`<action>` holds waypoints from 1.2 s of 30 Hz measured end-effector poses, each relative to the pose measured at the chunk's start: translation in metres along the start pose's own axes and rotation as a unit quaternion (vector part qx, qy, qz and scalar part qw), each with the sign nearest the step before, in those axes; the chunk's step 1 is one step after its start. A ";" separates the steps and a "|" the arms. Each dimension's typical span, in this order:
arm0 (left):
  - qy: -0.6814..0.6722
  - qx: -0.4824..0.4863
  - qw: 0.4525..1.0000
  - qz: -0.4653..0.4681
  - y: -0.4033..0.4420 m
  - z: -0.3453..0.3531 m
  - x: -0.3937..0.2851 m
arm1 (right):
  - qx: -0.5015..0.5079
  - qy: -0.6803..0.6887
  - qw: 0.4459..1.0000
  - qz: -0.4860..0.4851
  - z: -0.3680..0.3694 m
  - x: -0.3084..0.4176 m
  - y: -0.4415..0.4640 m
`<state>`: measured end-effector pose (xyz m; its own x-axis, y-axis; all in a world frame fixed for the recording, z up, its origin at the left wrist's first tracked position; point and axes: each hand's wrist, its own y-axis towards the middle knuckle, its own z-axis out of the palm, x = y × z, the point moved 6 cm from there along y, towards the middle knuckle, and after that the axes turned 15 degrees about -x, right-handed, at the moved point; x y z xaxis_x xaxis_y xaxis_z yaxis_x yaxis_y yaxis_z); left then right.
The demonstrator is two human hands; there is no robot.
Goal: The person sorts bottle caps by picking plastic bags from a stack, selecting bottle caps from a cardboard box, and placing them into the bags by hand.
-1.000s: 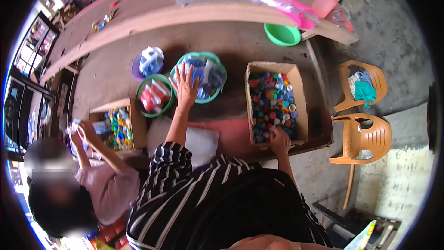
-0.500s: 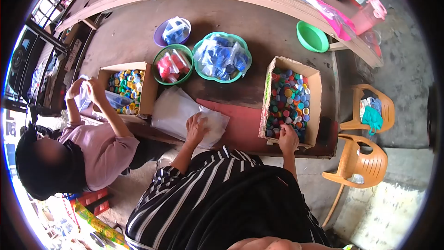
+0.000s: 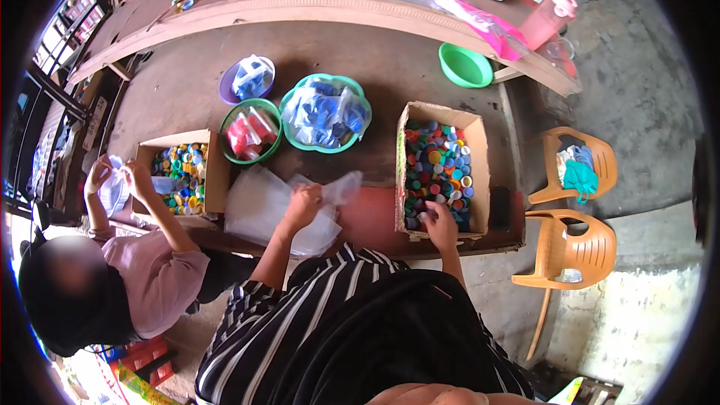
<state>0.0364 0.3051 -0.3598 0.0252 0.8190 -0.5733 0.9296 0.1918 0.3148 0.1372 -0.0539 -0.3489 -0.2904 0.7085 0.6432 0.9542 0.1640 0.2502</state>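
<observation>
My left hand point(image 3: 304, 206) is closed on a clear plastic bag point(image 3: 343, 188), lifted and blurred by motion above a stack of clear plastic bags point(image 3: 259, 206) at the table's near edge. At the near end of a cardboard box point(image 3: 484, 169), my right hand point(image 3: 442, 226) has its fingers curled down over the caps. Whatever is between those fingertips is too small to make out. Plastic bottle caps point(image 3: 435, 157) of many colours fill the bottom of this box.
A co-worker point(image 3: 161, 277) on the left handles a clear bag over a second box point(image 3: 217, 180) of caps. Beyond the bags stand a green basket point(image 3: 277, 146), a teal basin point(image 3: 365, 129) and a purple bowl point(image 3: 225, 88), all holding bagged caps. Orange chairs point(image 3: 551, 255) stand at right.
My left hand has raised one bag off the stack, its end swinging right. My right hand stays at the box's near end. The whole view has shifted, with the table contents now further left.
</observation>
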 end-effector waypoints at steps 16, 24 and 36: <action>-0.269 0.207 0.940 -0.037 0.043 0.034 -0.094 | 0.186 0.319 0.910 0.190 0.003 0.058 -0.012; -0.154 -0.178 0.971 -0.038 0.039 0.000 -0.121 | 0.025 0.353 0.904 0.241 0.014 0.017 -0.019; -0.180 -0.037 0.976 -0.115 0.017 0.055 -0.152 | 0.188 0.342 0.914 0.110 0.012 0.077 -0.012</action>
<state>0.0686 0.1539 -0.3087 -0.0407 0.5090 -0.8598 0.8975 0.3968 0.1925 0.1041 0.0073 -0.3109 0.0581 0.1782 0.9823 0.9149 0.3841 -0.1238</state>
